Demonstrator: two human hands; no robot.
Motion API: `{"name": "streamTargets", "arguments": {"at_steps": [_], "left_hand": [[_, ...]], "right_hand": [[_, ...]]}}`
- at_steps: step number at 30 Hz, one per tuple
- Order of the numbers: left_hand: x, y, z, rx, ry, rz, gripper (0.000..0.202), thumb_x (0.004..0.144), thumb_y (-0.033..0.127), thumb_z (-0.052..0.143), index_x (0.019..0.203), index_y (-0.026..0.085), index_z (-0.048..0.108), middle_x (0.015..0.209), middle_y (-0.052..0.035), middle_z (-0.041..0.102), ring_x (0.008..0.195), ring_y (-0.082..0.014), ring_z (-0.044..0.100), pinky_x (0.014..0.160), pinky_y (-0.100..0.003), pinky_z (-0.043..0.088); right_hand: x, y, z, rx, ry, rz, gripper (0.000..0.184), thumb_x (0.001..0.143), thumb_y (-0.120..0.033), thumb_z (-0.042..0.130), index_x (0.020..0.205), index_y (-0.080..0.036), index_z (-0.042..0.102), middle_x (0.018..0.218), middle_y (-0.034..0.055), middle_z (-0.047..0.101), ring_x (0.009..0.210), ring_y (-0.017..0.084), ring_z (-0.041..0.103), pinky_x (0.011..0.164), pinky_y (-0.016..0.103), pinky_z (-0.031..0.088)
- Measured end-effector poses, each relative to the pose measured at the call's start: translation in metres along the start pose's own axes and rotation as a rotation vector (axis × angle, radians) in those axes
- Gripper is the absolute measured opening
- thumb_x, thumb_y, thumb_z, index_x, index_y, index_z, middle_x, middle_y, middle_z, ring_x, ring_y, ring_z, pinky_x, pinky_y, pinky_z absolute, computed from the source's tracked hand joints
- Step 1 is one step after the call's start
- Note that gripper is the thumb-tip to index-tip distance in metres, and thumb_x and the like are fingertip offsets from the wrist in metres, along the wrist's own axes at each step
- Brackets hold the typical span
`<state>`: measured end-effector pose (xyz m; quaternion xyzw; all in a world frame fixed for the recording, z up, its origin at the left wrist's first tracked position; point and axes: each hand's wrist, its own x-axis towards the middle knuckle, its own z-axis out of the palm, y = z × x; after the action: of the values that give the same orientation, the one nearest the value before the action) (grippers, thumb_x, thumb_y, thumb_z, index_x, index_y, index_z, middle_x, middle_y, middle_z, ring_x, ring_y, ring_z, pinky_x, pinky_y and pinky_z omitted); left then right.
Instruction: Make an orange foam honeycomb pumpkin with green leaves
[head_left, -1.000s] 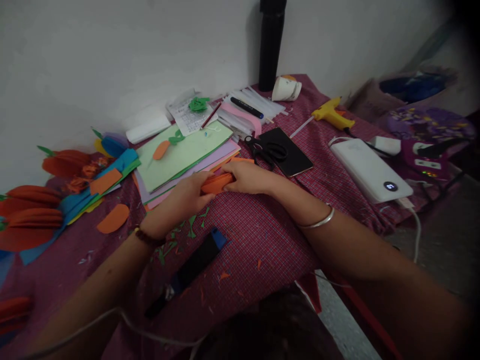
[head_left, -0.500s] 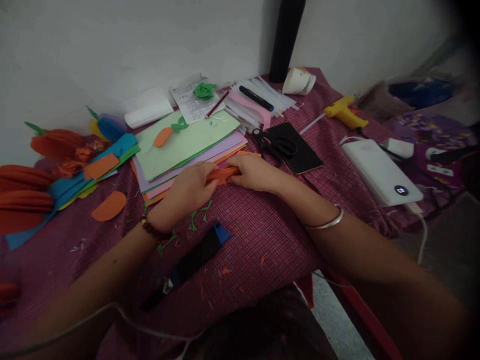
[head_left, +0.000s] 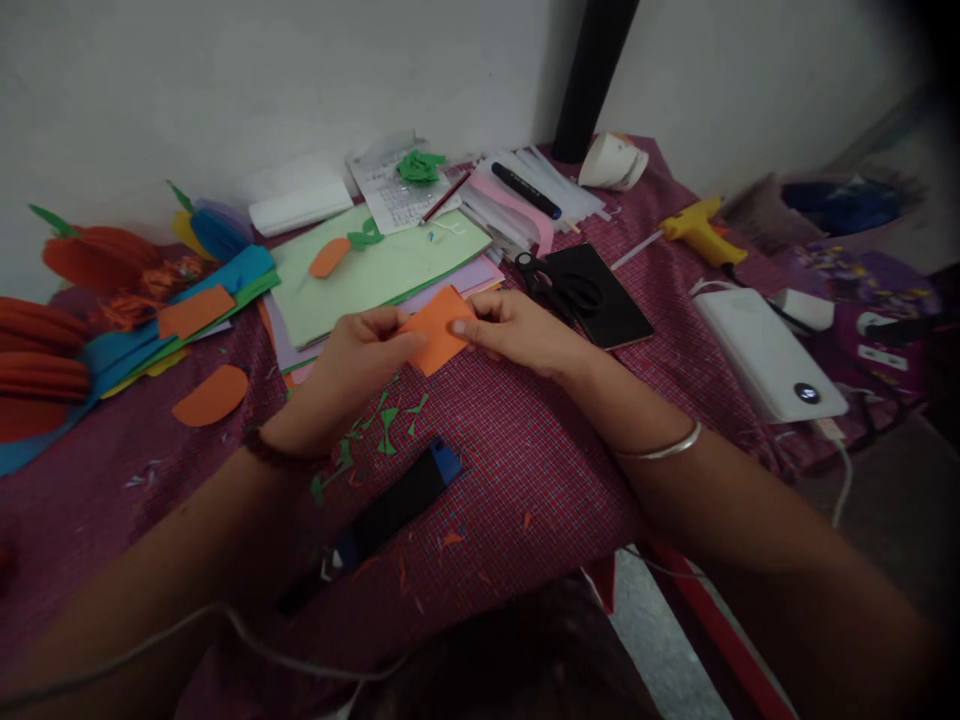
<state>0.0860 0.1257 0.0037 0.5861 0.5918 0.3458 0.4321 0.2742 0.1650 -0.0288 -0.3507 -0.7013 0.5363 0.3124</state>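
Observation:
An orange piece of paper (head_left: 438, 335) is held up between both hands, its flat face turned toward me. My left hand (head_left: 365, 350) pinches its left edge between thumb and fingers. On the opposite edge, my right hand (head_left: 510, 328) grips it with the thumb on top. Behind the hands lies a stack of coloured paper sheets (head_left: 397, 265), pale green uppermost. A small orange cutout (head_left: 330, 257) rests on that stack. Left of my left wrist is an orange half-round paper piece (head_left: 211, 396) on the tablecloth.
Black scissors (head_left: 562, 288) lie on a dark notebook (head_left: 619, 305). Farther right are a yellow glue gun (head_left: 703, 232) and a white power bank (head_left: 769, 350). Folded paper pumpkins (head_left: 101, 255) stand at left. Green scraps (head_left: 386, 430) and a black-and-blue object (head_left: 405, 495) lie nearer me.
The orange paper has been raised and turned, so its broad face shows where only a narrow folded edge showed before. Both hands are still on it. The camera view has shifted slightly.

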Motion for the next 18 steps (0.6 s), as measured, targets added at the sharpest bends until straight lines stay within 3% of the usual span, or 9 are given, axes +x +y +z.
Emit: {"name": "streamTargets", "arguments": {"at_steps": [2, 4, 8, 12, 15, 18], "left_hand": [[-0.003, -0.003, -0.002, -0.326, -0.059, -0.133, 0.006, 0.074, 0.018, 0.062, 0.069, 0.019, 0.062, 0.065, 0.0006, 0.062, 0.060, -0.0135, 0.057, 0.063, -0.030, 0.050], [-0.006, -0.008, -0.005, -0.464, -0.092, -0.180, 0.006, 0.076, 0.015, 0.060, 0.071, 0.018, 0.061, 0.074, -0.0017, 0.066, 0.066, -0.0134, 0.059, 0.068, -0.030, 0.052], [-0.011, -0.019, -0.007, -0.501, -0.152, -0.210, 0.008, 0.078, 0.015, 0.057, 0.079, 0.015, 0.065, 0.089, -0.0073, 0.072, 0.073, -0.0150, 0.063, 0.068, -0.030, 0.054], [-0.018, -0.022, -0.009, -0.515, -0.179, -0.208, 0.015, 0.072, 0.017, 0.066, 0.086, 0.015, 0.071, 0.083, -0.0045, 0.074, 0.065, -0.0130, 0.062, 0.059, -0.025, 0.052], [-0.026, -0.020, -0.011, -0.537, -0.191, -0.189, 0.021, 0.068, 0.018, 0.072, 0.089, 0.017, 0.074, 0.082, -0.0032, 0.076, 0.065, -0.0131, 0.064, 0.062, -0.024, 0.052], [-0.039, -0.019, -0.018, -0.550, -0.167, -0.227, 0.024, 0.068, 0.018, 0.075, 0.091, 0.017, 0.076, 0.083, -0.0040, 0.077, 0.067, -0.0154, 0.066, 0.062, -0.025, 0.052]], "right_hand": [[-0.001, 0.000, 0.005, 0.126, -0.027, 0.022, 0.026, 0.090, -0.034, 0.059, 0.074, -0.015, 0.055, 0.062, -0.0049, 0.051, 0.049, 0.006, 0.039, 0.045, 0.019, 0.030], [-0.001, 0.000, 0.011, 0.199, -0.052, 0.054, 0.026, 0.089, -0.036, 0.062, 0.074, -0.016, 0.054, 0.060, -0.0057, 0.051, 0.047, 0.005, 0.038, 0.041, 0.017, 0.029], [-0.002, -0.002, 0.024, 0.234, -0.001, 0.133, 0.023, 0.088, -0.028, 0.061, 0.069, -0.016, 0.053, 0.056, -0.0066, 0.050, 0.044, 0.005, 0.039, 0.039, 0.016, 0.029], [-0.004, -0.007, 0.034, 0.192, 0.020, 0.140, 0.022, 0.085, -0.017, 0.056, 0.065, -0.017, 0.050, 0.053, -0.0080, 0.045, 0.044, 0.005, 0.036, 0.041, 0.018, 0.026], [-0.007, -0.009, 0.041, 0.148, -0.025, 0.099, 0.022, 0.083, -0.016, 0.057, 0.062, -0.017, 0.048, 0.054, -0.0081, 0.042, 0.047, 0.006, 0.034, 0.045, 0.020, 0.026], [-0.008, -0.011, 0.039, 0.114, -0.152, 0.033, 0.020, 0.083, -0.023, 0.059, 0.066, -0.017, 0.050, 0.058, -0.0065, 0.046, 0.053, 0.007, 0.039, 0.050, 0.021, 0.030]]}}
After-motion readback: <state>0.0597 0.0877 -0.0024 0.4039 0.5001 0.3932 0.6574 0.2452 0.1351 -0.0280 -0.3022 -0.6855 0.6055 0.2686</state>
